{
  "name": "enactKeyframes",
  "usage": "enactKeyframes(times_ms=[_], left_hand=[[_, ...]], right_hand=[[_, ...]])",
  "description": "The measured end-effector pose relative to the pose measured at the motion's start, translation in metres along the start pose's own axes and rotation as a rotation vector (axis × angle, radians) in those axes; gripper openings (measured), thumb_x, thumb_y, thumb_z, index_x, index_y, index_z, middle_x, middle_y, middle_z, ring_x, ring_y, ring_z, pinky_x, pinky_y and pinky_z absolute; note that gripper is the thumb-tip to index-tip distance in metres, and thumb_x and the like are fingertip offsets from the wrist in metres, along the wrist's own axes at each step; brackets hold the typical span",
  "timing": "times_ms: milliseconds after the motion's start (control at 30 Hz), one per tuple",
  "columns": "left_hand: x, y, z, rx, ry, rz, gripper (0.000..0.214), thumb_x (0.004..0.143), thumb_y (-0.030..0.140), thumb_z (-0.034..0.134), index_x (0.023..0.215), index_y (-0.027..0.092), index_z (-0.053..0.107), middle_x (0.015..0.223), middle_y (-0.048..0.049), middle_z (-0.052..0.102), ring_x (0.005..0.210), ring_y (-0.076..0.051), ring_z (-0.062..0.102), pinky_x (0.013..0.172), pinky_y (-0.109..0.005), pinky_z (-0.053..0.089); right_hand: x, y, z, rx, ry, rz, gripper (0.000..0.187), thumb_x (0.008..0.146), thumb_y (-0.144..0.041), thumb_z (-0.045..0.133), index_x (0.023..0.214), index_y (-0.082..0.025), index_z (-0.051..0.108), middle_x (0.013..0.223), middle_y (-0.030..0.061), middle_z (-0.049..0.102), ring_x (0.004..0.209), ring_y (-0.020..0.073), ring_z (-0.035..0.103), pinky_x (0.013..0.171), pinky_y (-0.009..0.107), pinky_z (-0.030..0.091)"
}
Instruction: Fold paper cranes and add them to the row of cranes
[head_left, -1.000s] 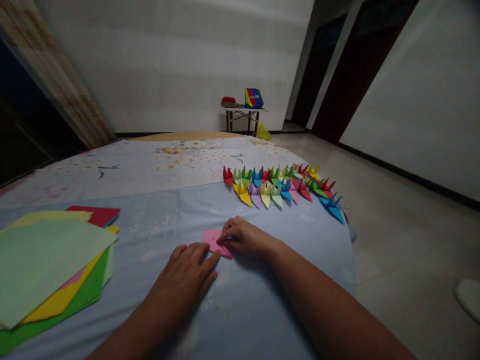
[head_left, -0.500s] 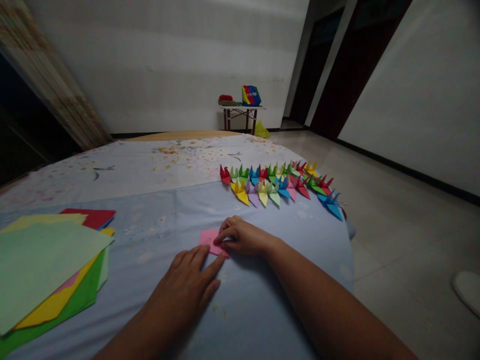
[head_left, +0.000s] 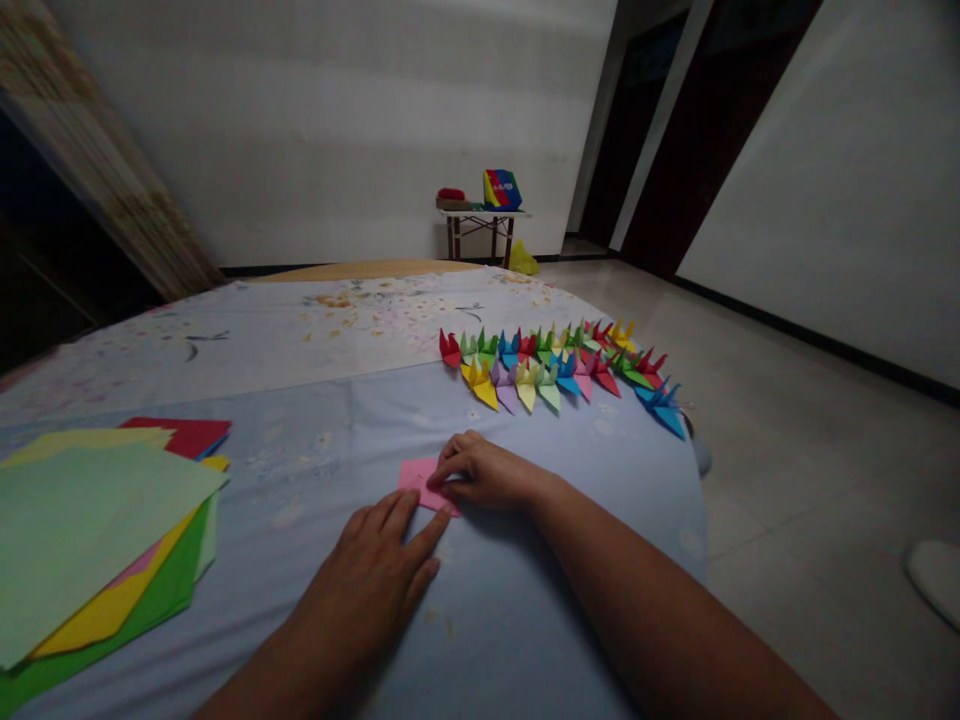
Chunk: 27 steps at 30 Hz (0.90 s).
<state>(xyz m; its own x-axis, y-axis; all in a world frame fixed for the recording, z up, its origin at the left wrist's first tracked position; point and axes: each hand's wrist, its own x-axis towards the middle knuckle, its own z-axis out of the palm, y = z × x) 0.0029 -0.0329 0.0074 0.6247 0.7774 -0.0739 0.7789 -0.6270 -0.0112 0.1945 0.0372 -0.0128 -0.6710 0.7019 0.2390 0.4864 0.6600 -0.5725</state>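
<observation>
A small folded pink paper (head_left: 415, 474) lies flat on the blue tablecloth in front of me. My left hand (head_left: 379, 560) rests palm down at its near edge, fingers spread, with fingertips on the paper's left and front corners. Bent over its right side, my right hand (head_left: 484, 472) pinches the paper between thumb and fingers. Part of the paper is hidden beneath that hand. Beyond it stand folded paper cranes (head_left: 527, 385) in several colours, close together in rows.
Loose sheets of coloured paper (head_left: 97, 530) are stacked at the left of the table. The blue cloth (head_left: 300, 500) overlaps a white floral cloth (head_left: 360, 310). The table's rounded edge runs along the right. A small side table (head_left: 487, 214) with a colourful box (head_left: 502, 190) stands by the wall.
</observation>
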Motion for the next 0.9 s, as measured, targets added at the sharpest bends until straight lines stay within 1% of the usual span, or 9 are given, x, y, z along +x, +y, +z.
enactKeyframes(times_ms=[200, 300, 367, 533, 700, 800, 900], left_hand=[[0.0004, 0.0035, -0.0009, 0.012, 0.020, -0.009, 0.041, 0.084, 0.029, 0.046, 0.125, 0.030, 0.049, 0.127, -0.0127, 0.051, 0.115, -0.030, 0.045, 0.092, -0.047, 0.036], [0.0004, 0.0058, -0.0027, 0.015, 0.007, -0.018, 0.041, 0.084, 0.028, 0.046, 0.125, 0.029, 0.049, 0.127, -0.0130, 0.051, 0.115, -0.030, 0.046, 0.092, -0.048, 0.036], [-0.0002, 0.0063, -0.0028, 0.002, 0.007, -0.021, 0.041, 0.084, 0.028, 0.046, 0.124, 0.028, 0.049, 0.127, -0.0131, 0.050, 0.115, -0.030, 0.045, 0.092, -0.048, 0.035], [-0.0027, 0.0054, 0.0000, -0.040, 0.054, -0.025, 0.041, 0.084, 0.028, 0.045, 0.125, 0.029, 0.048, 0.130, -0.0131, 0.048, 0.116, -0.030, 0.044, 0.093, -0.048, 0.034], [-0.0037, 0.0081, -0.0025, -0.050, 0.013, -0.050, 0.042, 0.084, 0.028, 0.045, 0.126, 0.029, 0.047, 0.132, -0.0139, 0.047, 0.118, -0.031, 0.043, 0.092, -0.048, 0.034], [-0.0039, 0.0093, -0.0044, -0.080, 0.024, -0.056, 0.042, 0.084, 0.028, 0.045, 0.126, 0.028, 0.047, 0.133, -0.0147, 0.045, 0.118, -0.031, 0.043, 0.092, -0.048, 0.033], [-0.0041, 0.0082, -0.0047, -0.109, 0.050, -0.065, 0.042, 0.083, 0.028, 0.045, 0.125, 0.029, 0.048, 0.133, -0.0135, 0.046, 0.118, -0.030, 0.043, 0.093, -0.048, 0.031]], right_hand=[[0.0005, 0.0002, 0.0006, 0.006, 0.001, -0.003, 0.017, 0.078, -0.019, 0.061, 0.093, -0.021, 0.069, 0.092, 0.0049, 0.058, 0.093, 0.0156, 0.049, 0.087, 0.029, 0.037], [0.0006, 0.0000, 0.0010, 0.014, 0.004, -0.005, 0.018, 0.077, -0.018, 0.061, 0.093, -0.020, 0.069, 0.092, 0.0051, 0.058, 0.093, 0.0156, 0.050, 0.087, 0.029, 0.037], [0.0001, -0.0001, 0.0013, 0.019, 0.003, 0.006, 0.019, 0.077, -0.017, 0.061, 0.094, -0.021, 0.069, 0.093, 0.0053, 0.058, 0.094, 0.0158, 0.049, 0.087, 0.029, 0.038], [-0.0012, -0.0009, 0.0019, 0.012, -0.005, 0.019, 0.022, 0.077, -0.016, 0.061, 0.096, -0.022, 0.068, 0.095, 0.0048, 0.057, 0.093, 0.0161, 0.049, 0.087, 0.030, 0.038], [-0.0014, -0.0006, 0.0032, 0.002, 0.001, 0.020, 0.021, 0.078, -0.018, 0.060, 0.097, -0.021, 0.068, 0.095, 0.0056, 0.056, 0.092, 0.0158, 0.049, 0.086, 0.030, 0.039], [-0.0018, 0.0001, 0.0040, 0.003, 0.003, 0.019, 0.022, 0.078, -0.018, 0.060, 0.098, -0.022, 0.068, 0.094, 0.0054, 0.055, 0.092, 0.0158, 0.049, 0.086, 0.030, 0.039], [-0.0022, -0.0005, 0.0039, 0.009, -0.004, 0.027, 0.022, 0.077, -0.017, 0.061, 0.097, -0.023, 0.067, 0.094, 0.0048, 0.055, 0.092, 0.0158, 0.048, 0.086, 0.031, 0.039]])
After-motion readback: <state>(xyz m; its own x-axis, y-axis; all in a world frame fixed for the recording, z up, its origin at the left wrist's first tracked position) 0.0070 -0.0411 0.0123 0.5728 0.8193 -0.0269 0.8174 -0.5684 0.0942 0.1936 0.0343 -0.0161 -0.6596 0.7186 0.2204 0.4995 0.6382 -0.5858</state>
